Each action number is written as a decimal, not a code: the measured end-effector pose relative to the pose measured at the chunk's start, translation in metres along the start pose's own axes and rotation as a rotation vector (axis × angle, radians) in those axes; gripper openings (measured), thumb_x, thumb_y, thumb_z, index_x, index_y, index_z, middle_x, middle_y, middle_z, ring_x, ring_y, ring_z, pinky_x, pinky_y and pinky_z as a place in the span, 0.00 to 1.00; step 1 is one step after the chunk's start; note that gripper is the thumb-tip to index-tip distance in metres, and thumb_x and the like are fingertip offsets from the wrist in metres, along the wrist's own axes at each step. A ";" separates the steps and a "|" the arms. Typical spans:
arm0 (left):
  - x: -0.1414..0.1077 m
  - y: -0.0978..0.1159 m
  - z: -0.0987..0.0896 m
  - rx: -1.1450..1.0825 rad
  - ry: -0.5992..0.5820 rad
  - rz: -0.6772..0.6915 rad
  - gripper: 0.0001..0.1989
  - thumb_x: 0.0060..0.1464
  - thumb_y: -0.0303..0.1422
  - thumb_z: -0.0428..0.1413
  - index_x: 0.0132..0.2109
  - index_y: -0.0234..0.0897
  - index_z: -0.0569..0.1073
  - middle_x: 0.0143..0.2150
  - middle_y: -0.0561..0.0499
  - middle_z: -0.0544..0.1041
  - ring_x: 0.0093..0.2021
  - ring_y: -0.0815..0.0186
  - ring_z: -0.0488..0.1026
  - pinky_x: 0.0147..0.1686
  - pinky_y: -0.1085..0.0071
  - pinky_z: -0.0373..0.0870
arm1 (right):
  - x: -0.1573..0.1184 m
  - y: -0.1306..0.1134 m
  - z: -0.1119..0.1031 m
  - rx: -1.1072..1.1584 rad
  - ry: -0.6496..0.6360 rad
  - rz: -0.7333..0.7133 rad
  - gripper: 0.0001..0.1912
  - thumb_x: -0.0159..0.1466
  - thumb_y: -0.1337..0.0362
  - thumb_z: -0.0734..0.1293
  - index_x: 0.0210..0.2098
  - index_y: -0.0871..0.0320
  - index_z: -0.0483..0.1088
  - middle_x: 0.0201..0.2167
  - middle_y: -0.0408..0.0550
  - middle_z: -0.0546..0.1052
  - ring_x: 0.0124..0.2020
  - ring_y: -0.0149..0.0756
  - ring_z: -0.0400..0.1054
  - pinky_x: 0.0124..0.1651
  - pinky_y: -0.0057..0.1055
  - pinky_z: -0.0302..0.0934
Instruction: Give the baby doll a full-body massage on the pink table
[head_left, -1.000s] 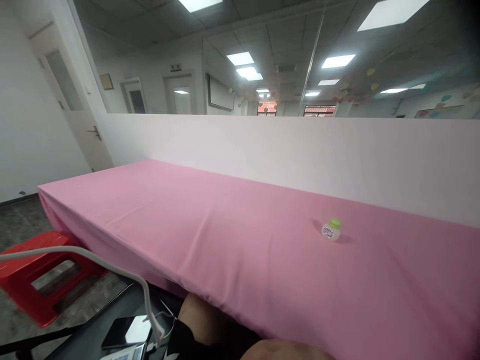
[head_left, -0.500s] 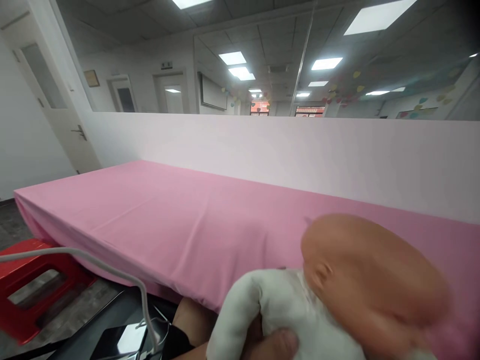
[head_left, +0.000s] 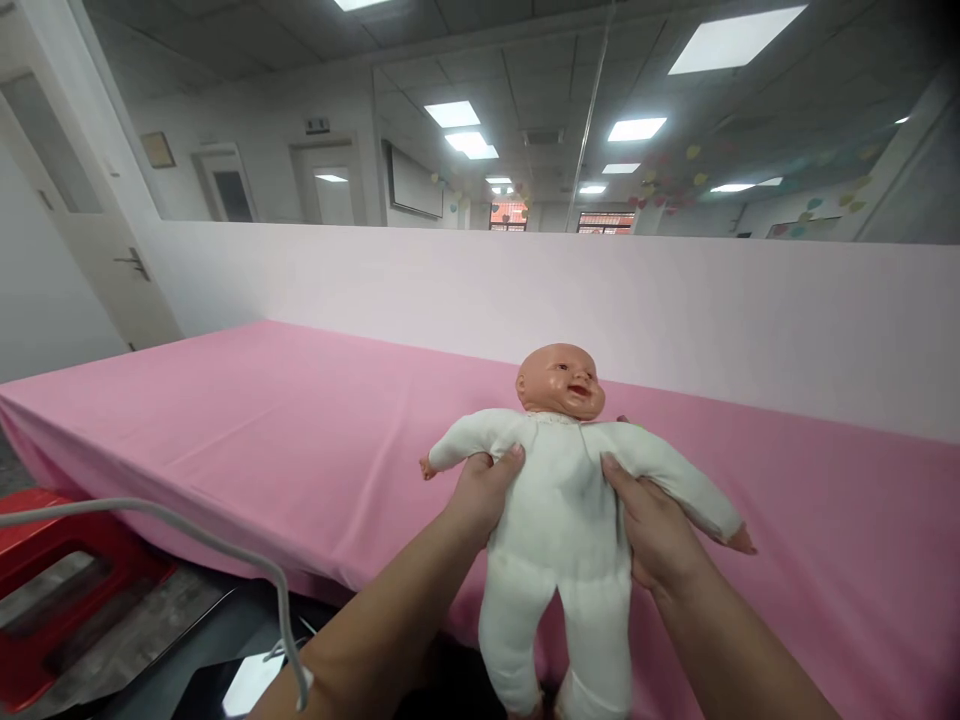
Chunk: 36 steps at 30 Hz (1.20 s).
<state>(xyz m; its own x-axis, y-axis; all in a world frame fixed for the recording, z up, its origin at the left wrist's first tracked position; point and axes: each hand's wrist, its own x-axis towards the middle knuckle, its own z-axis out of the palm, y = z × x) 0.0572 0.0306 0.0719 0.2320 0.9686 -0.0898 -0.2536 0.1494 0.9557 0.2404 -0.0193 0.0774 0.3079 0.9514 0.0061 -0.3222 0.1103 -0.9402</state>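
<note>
Behind the table with pink cloth (head_left: pixel 285 430) stands a low white wall (head_left: pixel 360 275), with glass (head_left: pixel 262 80) above it. At the table's left there is a door (head_left: pixel 112 270), farther away, and a red stool (head_left: pixel 30 530), close to the near side. A pale cable (head_left: pixel 180 513) bends across the view before the table's near edge, and below this edge lies a dark device (head_left: pixel 199 692) with a bright reflection. Whether any container stands behind the doll (head_left: pixel 562 510), I cannot tell, because its body hides that part of the table. The doll is upright, before the table's near part; I cannot tell if it touches the cloth. The left hand (head_left: pixel 484 492) and right hand (head_left: pixel 654 520) grasp its two sides under the arms, thumbs in front.
</note>
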 end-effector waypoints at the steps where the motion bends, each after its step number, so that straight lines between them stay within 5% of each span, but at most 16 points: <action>1: 0.009 0.001 -0.001 0.004 -0.004 0.015 0.29 0.55 0.53 0.65 0.52 0.34 0.77 0.50 0.35 0.84 0.50 0.43 0.82 0.47 0.54 0.81 | 0.009 -0.001 0.003 0.005 -0.013 0.015 0.28 0.65 0.51 0.74 0.61 0.52 0.74 0.58 0.51 0.80 0.62 0.52 0.73 0.57 0.42 0.76; 9: 0.079 -0.019 -0.017 0.109 -0.018 0.070 0.24 0.60 0.48 0.61 0.54 0.35 0.76 0.54 0.37 0.83 0.54 0.48 0.81 0.50 0.62 0.79 | 0.077 0.025 0.007 0.051 -0.001 0.110 0.16 0.70 0.55 0.69 0.51 0.59 0.77 0.51 0.59 0.83 0.53 0.54 0.79 0.51 0.46 0.77; 17: 0.112 -0.046 -0.027 0.466 0.110 0.067 0.24 0.62 0.50 0.58 0.50 0.33 0.77 0.48 0.38 0.84 0.50 0.49 0.81 0.46 0.65 0.77 | 0.122 0.077 -0.017 -0.132 -0.066 0.157 0.23 0.71 0.44 0.63 0.51 0.57 0.75 0.55 0.60 0.81 0.57 0.53 0.77 0.54 0.43 0.76; 26: 0.128 -0.070 -0.034 0.739 0.171 0.043 0.27 0.61 0.56 0.56 0.41 0.33 0.78 0.44 0.34 0.84 0.48 0.45 0.81 0.49 0.58 0.74 | 0.130 0.100 -0.033 -0.276 0.002 0.192 0.25 0.70 0.42 0.64 0.47 0.57 0.77 0.55 0.60 0.82 0.56 0.52 0.77 0.54 0.40 0.75; 36: 0.123 -0.057 -0.056 1.161 0.108 0.004 0.31 0.60 0.61 0.51 0.38 0.36 0.80 0.42 0.34 0.84 0.46 0.41 0.81 0.46 0.54 0.73 | 0.107 0.068 -0.035 -0.261 -0.105 0.338 0.16 0.66 0.51 0.73 0.44 0.58 0.78 0.54 0.61 0.81 0.56 0.51 0.76 0.56 0.40 0.72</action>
<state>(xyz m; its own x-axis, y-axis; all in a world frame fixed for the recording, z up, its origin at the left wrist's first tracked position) 0.0479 0.1527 -0.0095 0.1378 0.9888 -0.0567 0.7707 -0.0711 0.6332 0.2828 0.0804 0.0026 0.1274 0.9472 -0.2944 -0.1478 -0.2753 -0.9499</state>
